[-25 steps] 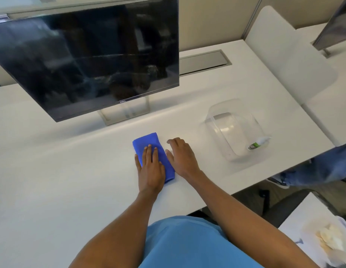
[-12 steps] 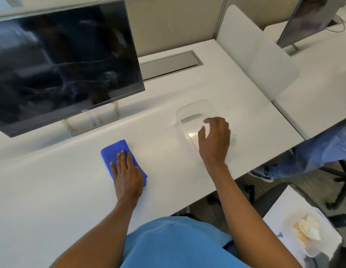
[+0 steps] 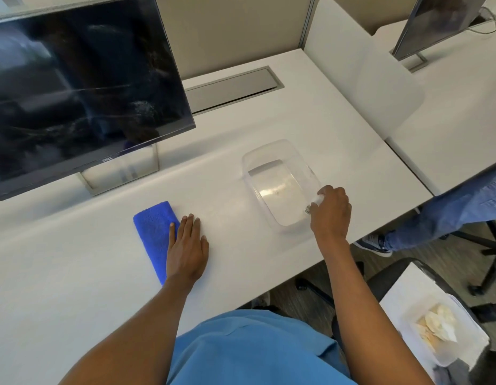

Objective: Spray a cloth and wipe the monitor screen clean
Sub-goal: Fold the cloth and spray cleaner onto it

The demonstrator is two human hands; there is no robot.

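on the white table (image 3: 74,273), a folded blue cloth (image 3: 153,232) lies flat below the monitor (image 3: 83,87), whose dark screen shows smears and streaks. the left hand (image 3: 187,250) rests palm down with fingers spread flat, its thumb side overlapping the cloth's right edge and the other fingers on the bare table. to the right, a clear plastic bin (image 3: 280,184) sits on the table, well apart from the cloth. the right hand (image 3: 330,212) is at the bin's near right corner, fingers curled closed around a small spray bottle (image 3: 314,202), of which only the pale top shows past the knuckles.
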